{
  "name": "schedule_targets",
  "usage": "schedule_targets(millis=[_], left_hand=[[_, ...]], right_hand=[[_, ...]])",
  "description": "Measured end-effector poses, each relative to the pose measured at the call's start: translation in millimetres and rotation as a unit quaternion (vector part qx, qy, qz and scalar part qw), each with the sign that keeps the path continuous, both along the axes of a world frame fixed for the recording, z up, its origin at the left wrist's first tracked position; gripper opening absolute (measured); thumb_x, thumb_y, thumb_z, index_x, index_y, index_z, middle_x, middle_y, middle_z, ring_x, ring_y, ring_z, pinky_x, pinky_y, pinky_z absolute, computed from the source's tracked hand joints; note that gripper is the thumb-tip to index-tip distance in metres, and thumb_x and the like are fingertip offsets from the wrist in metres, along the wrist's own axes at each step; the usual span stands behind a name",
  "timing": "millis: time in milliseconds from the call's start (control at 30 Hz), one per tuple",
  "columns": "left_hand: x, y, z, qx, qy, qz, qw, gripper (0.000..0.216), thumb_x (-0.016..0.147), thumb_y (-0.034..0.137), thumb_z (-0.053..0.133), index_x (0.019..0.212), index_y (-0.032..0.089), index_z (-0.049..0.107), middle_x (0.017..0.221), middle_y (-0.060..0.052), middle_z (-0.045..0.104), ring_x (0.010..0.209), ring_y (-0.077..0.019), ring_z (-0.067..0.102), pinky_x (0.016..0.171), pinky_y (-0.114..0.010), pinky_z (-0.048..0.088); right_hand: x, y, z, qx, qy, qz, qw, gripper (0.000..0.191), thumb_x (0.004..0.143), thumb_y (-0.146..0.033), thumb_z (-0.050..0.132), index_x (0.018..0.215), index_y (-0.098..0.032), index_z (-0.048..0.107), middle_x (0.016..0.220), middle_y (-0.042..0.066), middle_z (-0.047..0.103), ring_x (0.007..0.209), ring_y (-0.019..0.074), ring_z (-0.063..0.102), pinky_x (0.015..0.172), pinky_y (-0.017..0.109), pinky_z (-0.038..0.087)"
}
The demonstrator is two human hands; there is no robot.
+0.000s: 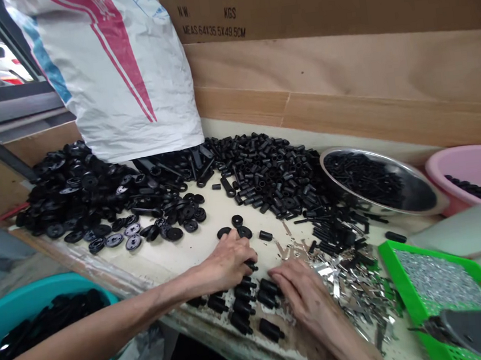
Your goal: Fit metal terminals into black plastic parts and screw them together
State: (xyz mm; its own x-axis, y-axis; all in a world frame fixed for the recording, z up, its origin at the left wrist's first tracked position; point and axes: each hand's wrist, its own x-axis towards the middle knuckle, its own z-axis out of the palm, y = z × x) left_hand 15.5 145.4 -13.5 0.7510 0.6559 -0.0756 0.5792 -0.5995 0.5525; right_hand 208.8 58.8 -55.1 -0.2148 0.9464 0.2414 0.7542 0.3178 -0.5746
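My left hand [230, 259] reaches across the table with its fingers curled down over a small black cylindrical part [251, 266], of which one end shows. Below it several black cylindrical parts with thin pins at one end [242, 307] lie in loose rows. My right hand [306, 290] rests at the right of these rows, fingers bent and close together. Its fingertips are beside a black cylinder [269, 287]; whatever lies under them is hidden. Just beyond my left hand are black round discs [237, 221] and a short black tube [266, 235].
Heaped black discs [65, 192] and tubes [260, 166] line the back, before a white sack [126, 72]. Rightward are metal strips [363, 287], a steel bowl [423, 198], pink basin [479, 158], green tray [412, 299] and dark power screwdriver [480, 329]. A teal tub [101, 292] stands lower left.
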Motion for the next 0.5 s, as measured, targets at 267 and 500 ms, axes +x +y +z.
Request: schedule_targets(millis=[267, 500], left_hand=[[-2.2, -2.4, 8.6, 0.020, 0.052, -0.044, 0.997, 0.016, 0.086, 0.013, 0.049, 0.083, 0.018, 0.063, 0.089, -0.005, 0.058, 0.091, -0.0217, 0.043, 0.081, -0.035, 0.035], [-2.6, 4.1, 13.8, 0.051, 0.061, -0.083, 0.993, 0.023, 0.090, 0.018, 0.047, 0.068, 0.016, 0.056, 0.078, -0.003, 0.059, 0.084, -0.0183, 0.048, 0.079, -0.031, 0.036]], right_hand=[[4.8, 3.2, 3.3, 0.020, -0.010, 0.007, 1.000, 0.019, 0.095, -0.019, 0.040, 0.095, -0.024, 0.059, 0.085, 0.001, 0.060, 0.083, 0.0166, 0.059, 0.082, 0.033, 0.048], [31.6, 50.0, 9.8, 0.062, -0.076, -0.116, 0.988, 0.018, 0.093, -0.019, 0.041, 0.096, -0.022, 0.059, 0.084, 0.003, 0.058, 0.076, 0.0174, 0.057, 0.071, 0.029, 0.046]])
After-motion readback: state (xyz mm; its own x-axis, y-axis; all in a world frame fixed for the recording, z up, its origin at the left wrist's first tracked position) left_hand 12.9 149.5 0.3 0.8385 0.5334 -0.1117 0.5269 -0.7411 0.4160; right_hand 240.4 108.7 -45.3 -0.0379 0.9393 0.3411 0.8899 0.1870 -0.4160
